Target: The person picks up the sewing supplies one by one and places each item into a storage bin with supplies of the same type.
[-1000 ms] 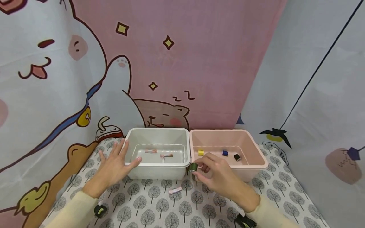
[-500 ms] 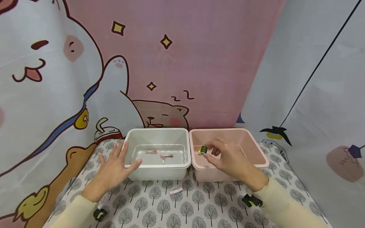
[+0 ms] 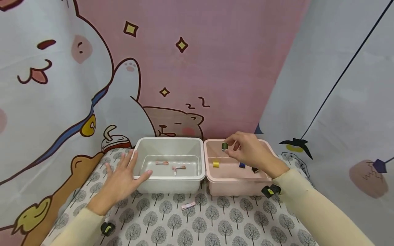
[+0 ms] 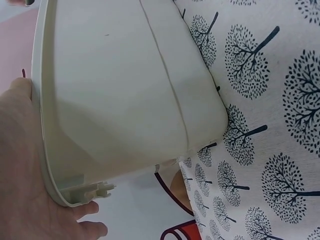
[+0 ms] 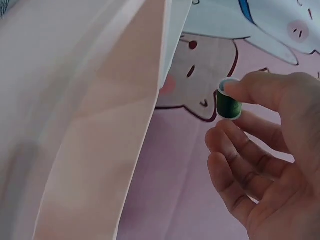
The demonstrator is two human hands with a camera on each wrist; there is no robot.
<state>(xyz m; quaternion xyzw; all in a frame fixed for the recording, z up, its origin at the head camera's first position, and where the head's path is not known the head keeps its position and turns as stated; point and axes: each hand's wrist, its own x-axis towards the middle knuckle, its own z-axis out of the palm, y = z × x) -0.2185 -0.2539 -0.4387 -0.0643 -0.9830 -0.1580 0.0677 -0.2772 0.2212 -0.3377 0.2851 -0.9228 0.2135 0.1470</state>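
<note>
Between thumb and fingertips my right hand (image 3: 247, 149) pinches a dark green spool of thread (image 3: 225, 146), held above the pink bin (image 3: 240, 186). The right wrist view shows the green spool (image 5: 228, 102) with its white ends. Inside the pink bin lie a yellow spool (image 3: 216, 164), a blue spool (image 3: 242, 165) and a black spool (image 3: 254, 169), the last partly hidden by my wrist. My left hand (image 3: 120, 179) rests with fingers spread at the left rim of the white bin (image 3: 169, 186). Two pinkish hair clips (image 3: 162, 163) lie in the white bin.
Another small pinkish clip (image 3: 188, 205) lies on the tree-print tablecloth (image 3: 172, 222) in front of the bins. The two bins stand side by side, with a cartoon-print curtain (image 3: 215, 68) close behind them.
My right hand has carried the green spool from the pink bin's front left corner to the right and back, over the bin. The left hand has stayed at the white bin.
</note>
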